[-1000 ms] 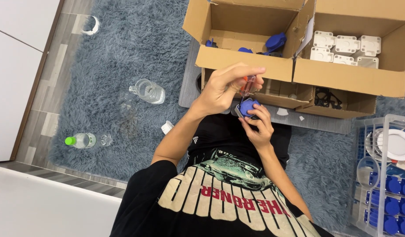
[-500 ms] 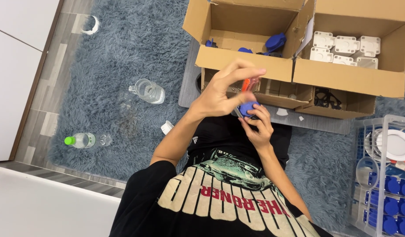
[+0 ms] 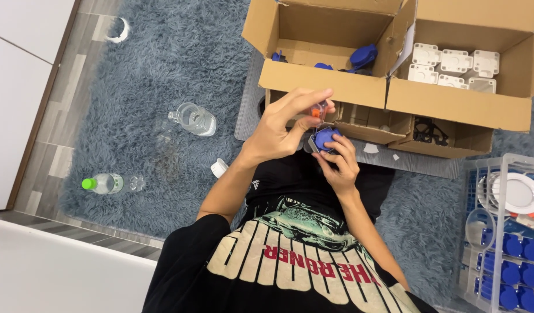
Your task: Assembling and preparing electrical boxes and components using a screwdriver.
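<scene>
Hands | L [image 3: 281, 130] pinches small orange piece [image 3: 317, 110] (mostly hidden) | R [image 3: 336, 162] grips blue part [image 3: 325, 139], underside unseen

Left hand [image 3: 284, 128]: forearm bare, raised before the chest, fingers pinched closed; right hand [image 3: 336, 159]: just beside and below it, fingers curled shut, forearm bare.

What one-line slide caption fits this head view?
Seated on a grey rug, left hand pinches a small orange piece above a blue part in the right hand.
</scene>
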